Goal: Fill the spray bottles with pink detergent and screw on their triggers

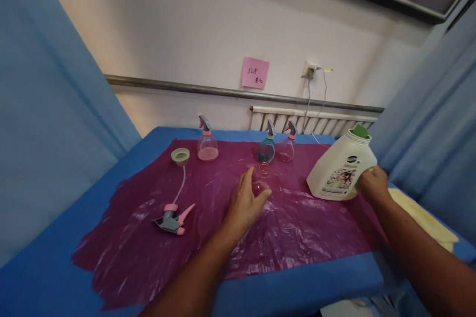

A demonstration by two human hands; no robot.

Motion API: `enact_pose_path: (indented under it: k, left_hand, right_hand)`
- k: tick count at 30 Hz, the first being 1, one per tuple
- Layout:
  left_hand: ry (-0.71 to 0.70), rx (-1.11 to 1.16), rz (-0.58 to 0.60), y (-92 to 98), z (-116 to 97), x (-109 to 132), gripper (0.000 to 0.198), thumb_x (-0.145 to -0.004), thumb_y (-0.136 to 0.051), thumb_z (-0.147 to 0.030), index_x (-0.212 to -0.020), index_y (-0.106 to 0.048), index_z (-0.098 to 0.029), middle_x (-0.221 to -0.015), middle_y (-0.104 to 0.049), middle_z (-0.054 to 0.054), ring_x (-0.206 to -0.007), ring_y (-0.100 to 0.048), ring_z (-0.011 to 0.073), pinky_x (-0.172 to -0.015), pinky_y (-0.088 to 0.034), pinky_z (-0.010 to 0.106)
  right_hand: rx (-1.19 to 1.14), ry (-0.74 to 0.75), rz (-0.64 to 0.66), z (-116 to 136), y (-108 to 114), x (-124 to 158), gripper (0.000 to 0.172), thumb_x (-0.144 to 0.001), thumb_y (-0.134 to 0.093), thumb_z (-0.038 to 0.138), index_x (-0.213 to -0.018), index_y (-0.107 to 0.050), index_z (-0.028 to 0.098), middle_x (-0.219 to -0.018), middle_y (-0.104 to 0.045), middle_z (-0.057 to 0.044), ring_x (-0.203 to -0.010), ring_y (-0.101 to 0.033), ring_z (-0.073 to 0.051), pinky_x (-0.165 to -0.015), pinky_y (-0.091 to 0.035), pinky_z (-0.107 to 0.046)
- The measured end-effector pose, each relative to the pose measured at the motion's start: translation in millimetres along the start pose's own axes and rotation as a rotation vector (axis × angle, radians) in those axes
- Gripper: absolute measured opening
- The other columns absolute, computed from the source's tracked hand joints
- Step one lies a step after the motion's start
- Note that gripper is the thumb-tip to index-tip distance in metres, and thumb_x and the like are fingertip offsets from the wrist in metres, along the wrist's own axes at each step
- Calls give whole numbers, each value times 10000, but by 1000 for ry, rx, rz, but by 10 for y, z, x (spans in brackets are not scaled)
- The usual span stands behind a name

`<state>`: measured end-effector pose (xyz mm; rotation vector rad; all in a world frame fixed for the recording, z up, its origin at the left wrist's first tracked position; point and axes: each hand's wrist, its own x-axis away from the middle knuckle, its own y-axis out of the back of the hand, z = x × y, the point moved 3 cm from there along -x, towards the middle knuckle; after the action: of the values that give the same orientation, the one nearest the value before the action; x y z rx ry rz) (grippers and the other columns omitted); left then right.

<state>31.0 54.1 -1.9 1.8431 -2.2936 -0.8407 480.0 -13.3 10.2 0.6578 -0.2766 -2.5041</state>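
Observation:
My left hand (246,200) has its thumb and fingers curved round a small clear bottle (262,184) with no top on its neck, upright on the purple plastic sheet. My right hand (373,183) is wrapped round the handle of a large white jug (340,171), tilted a little, its green spout (360,131) uppermost. A grey and pink spray head (171,220) with its tube lies on the sheet to the left. Behind it sits a pale green cap (180,156) with something dark inside.
A spray bottle with pink liquid (207,151) stands at the back left. A teal spray bottle (266,151) and a clear pink-topped one (287,151) stand behind my left hand. A folded yellow cloth (420,218) lies at the right edge. The purple sheet (297,233) covers a blue tabletop.

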Motion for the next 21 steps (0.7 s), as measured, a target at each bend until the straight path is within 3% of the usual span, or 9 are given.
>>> enact_pose_path:
  k: [5,11,16,21]
  left_hand:
    - [16,-54,46,36,-33,13,878,-991,-707,-413,-1748,-353,-143,-1769,-455,221,-1664,-432,365,-1375,-347,547]
    - [-7,-83,40,49,-88,29,852,-1010,-675,-420,-1750,-362,-138,-1764,-457,219,-1652,-446,365,-1363,-365,550]
    - [-17,-89,18,27,-63,22,835,-970,-729,-378,-1707,-423,-132,-1693,-530,210,-1597,-509,362,-1342,-397,541]
    - [-57,-52,-34,25,-61,23,751,-963,-753,-341,-1644,-480,-181,-1660,-562,171,-1569,-533,332,-1337,-409,521]
  right_hand:
    - [93,-8,-14,267,17,-29,457,-707,-639,456,-992,-803,138,-910,-788,-99,-792,-676,-250,-671,-544,-349]
    - [301,88,84,855,105,-75,474,-692,-596,389,-1015,-823,126,-841,-773,-97,-787,-663,-245,-642,-479,-314]
    - [502,211,177,1235,97,-87,343,-686,-570,328,-906,-790,184,-776,-757,-81,-776,-656,-241,-638,-428,-306]
    - [672,345,259,1379,1,-46,216,-744,-553,311,-854,-722,235,-785,-759,-61,-747,-651,-227,-637,-406,-296]
